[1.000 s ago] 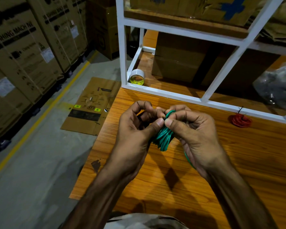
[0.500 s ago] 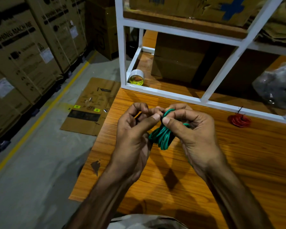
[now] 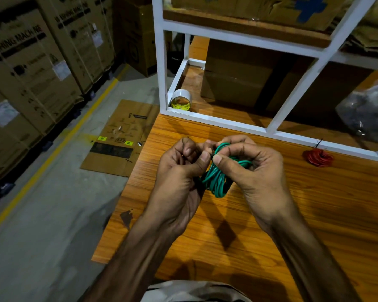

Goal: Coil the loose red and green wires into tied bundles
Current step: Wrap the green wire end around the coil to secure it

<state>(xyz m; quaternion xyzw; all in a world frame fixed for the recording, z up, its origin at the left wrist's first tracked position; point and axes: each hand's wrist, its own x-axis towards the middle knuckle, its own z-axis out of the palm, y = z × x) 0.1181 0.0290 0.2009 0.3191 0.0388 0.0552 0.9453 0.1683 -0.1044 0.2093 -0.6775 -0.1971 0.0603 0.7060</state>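
In the head view, both hands hold the coiled green plastic-coated wire bundle above the orange wood-grain worktop: the left hand and right hand each keep a closed grip on it, thumbs pinching at the top. The small coiled red wire bundle lies well apart on the worktop, apparently already tied with a dark strand. The step in hand looks like tying off the green coil, which next calls for cinching the tie tight without letting the loops spring loose.

The upper part of the green wire coil is hidden behind the fingers of the left hand and right hand, any tie there cannot be made out, and the grey bag is cut off by the right edge.
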